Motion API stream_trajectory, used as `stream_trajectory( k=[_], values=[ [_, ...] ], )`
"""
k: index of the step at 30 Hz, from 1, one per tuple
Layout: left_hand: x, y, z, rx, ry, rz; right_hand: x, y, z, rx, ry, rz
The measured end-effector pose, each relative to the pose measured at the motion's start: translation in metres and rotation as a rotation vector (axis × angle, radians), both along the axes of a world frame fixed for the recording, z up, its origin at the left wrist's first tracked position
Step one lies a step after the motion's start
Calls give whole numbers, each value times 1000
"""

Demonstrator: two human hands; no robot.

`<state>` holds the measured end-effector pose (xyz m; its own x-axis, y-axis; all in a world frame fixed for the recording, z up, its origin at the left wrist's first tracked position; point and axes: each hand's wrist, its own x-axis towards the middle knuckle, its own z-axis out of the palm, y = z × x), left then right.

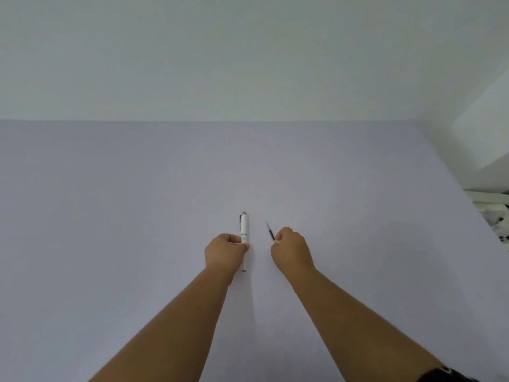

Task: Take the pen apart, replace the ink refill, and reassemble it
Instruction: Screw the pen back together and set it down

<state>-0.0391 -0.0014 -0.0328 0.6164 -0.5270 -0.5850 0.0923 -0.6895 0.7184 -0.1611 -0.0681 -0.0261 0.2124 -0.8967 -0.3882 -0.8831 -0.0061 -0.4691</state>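
A white pen [243, 228] with a grey clip and cap end lies lengthwise on the pale lilac table [137, 202], its capped end pointing away from me. My left hand [224, 250] is closed around the pen's middle, and the tip end shows below my fist. A thin dark ink refill [270, 233] with a yellowish band sticks out of my right hand [292, 250], its fine point aimed up and left. My right hand's fingers are closed on the refill's lower end. The two hands sit a short gap apart.
The table's far edge meets a plain white wall [248, 64]. Its right edge runs diagonally down the right side, with white furniture and some dark-spotted clutter [495, 219] beyond it.
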Motion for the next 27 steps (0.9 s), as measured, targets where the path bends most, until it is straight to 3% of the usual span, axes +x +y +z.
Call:
stream_trajectory(
  k=[27],
  values=[
    [-7,-9,-12,55,-68,-27,20,6,-19,71,-109,-49]
  ],
)
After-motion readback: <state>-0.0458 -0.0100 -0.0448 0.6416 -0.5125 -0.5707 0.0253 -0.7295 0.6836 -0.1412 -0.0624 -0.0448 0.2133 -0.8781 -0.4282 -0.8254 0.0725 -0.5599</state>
